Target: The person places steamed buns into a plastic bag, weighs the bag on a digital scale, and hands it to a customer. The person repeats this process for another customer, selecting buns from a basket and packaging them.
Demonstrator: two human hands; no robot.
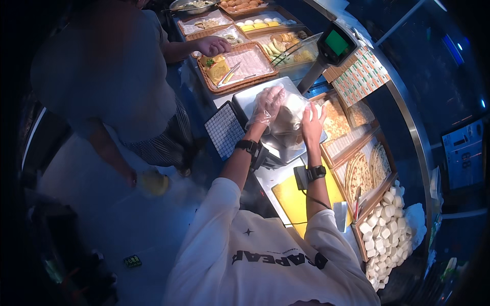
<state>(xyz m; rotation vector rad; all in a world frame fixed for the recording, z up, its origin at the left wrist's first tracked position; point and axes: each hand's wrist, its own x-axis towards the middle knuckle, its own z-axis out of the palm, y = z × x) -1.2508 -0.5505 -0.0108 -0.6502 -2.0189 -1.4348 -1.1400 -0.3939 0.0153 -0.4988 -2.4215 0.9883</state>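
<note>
A clear plastic bag point(287, 132) with white steamed buns point(294, 105) inside is between my hands, above the steel platform of a weighing scale point(245, 97). My left hand point(270, 103), in a thin clear plastic glove, grips the bag and buns from the left side. On the other side my bare right hand point(313, 120) holds the bag's edge with its fingers. Whether the bag rests on the platform cannot be told. The scale's keypad point(224, 130) faces left, and its display head point(337, 42) stands on a post beyond my hands.
A yellow cutting board point(291, 195) and a cleaver point(340, 216) lie near my right forearm. Flatbreads point(358, 174) fill wooden trays at right, beside piled white buns point(386, 225). Wicker trays point(237, 84) line the far counter. Another person point(115, 76) stands at left.
</note>
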